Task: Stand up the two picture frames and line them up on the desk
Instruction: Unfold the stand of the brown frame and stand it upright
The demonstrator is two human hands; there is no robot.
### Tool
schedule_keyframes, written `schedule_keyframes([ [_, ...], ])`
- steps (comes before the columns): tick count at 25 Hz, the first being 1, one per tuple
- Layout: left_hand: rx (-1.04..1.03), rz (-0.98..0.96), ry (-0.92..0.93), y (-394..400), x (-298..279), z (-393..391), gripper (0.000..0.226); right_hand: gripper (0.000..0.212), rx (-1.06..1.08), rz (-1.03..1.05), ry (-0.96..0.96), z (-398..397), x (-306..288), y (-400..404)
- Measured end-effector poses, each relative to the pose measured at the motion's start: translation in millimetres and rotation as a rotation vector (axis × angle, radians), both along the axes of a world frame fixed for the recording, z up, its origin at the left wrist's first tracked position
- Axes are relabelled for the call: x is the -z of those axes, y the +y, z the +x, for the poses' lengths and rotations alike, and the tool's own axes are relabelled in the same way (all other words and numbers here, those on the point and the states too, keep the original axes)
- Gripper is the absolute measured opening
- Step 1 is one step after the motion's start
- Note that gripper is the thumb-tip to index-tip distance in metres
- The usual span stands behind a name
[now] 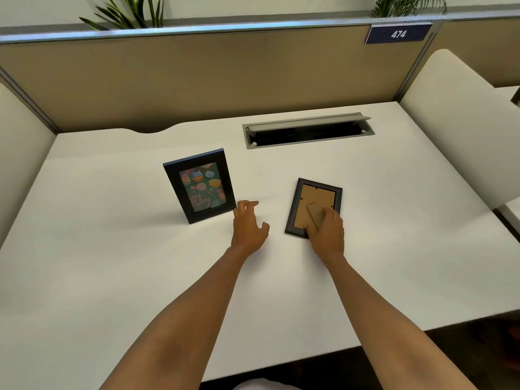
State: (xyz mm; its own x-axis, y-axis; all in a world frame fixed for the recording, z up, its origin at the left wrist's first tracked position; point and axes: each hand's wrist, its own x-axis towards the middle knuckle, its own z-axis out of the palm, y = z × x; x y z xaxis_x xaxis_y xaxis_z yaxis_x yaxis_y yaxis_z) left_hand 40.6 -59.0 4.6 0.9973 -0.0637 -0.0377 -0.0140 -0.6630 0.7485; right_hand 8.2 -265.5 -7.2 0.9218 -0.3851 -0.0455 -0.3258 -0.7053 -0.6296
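A black picture frame (200, 185) with a colourful cupcake card stands upright on the white desk (112, 263), left of centre, facing me. A second dark frame (312, 198) lies face down to its right, brown backing up. My right hand (326, 230) rests on that frame's near end, fingers closed around its cardboard stand (315, 212), which is lifted slightly off the backing. My left hand (249, 223) hovers between the two frames with its fingers spread and nothing in it, just right of the standing frame's lower corner.
A grey cable hatch (308, 130) with its lid raised sits in the desk behind the flat frame. A tan partition (197, 74) runs along the back, with a number plate (398, 33) and plants above. Cream side panels flank the desk.
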Motion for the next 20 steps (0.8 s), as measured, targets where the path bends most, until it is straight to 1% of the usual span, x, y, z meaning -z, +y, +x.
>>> schedule_keyframes([
  [1, 0.049, -0.015, 0.057, -6.3, 0.6, 2.0, 0.057, 0.061, 0.015, 0.000, 0.030, 0.7, 0.5, -3.0],
  [3, 0.116, -0.034, 0.158, -17.8, 1.2, 5.5, 0.057, 0.060, 0.028, -0.004, 0.054, 2.0, 0.9, -5.6],
  [6, 0.179, -0.037, 0.268, -27.9, 5.9, 8.2, 0.058, 0.047, -0.006, -0.102, 0.067, 4.1, -1.5, -5.3],
  [9, 0.187, -0.002, 0.332, -33.5, 12.8, 6.9, 0.061, 0.035, -0.073, -0.272, 0.113, 8.9, -5.0, -5.4],
  [11, 0.174, 0.053, 0.338, -35.7, 15.9, 5.8, 0.064, 0.033, -0.069, -0.287, 0.134, 13.4, -9.4, -3.5],
  [13, 0.168, 0.112, 0.321, -36.0, 17.6, 6.0, 0.066, 0.035, -0.080, -0.266, 0.130, 17.9, -14.4, -0.2],
  [15, 0.165, 0.122, 0.325, -36.1, 17.0, 7.1, 0.064, 0.041, -0.117, -0.262, 0.137, 20.9, -15.8, 2.2],
  [18, 0.130, 0.042, 0.388, -39.9, 11.5, 10.8, 0.063, 0.044, -0.190, -0.291, 0.145, 18.5, -12.6, 1.2],
  [20, 0.105, -0.029, 0.428, -41.0, 7.9, 14.2, 0.062, 0.048, -0.245, -0.262, 0.103, 11.9, -8.6, -1.2],
])
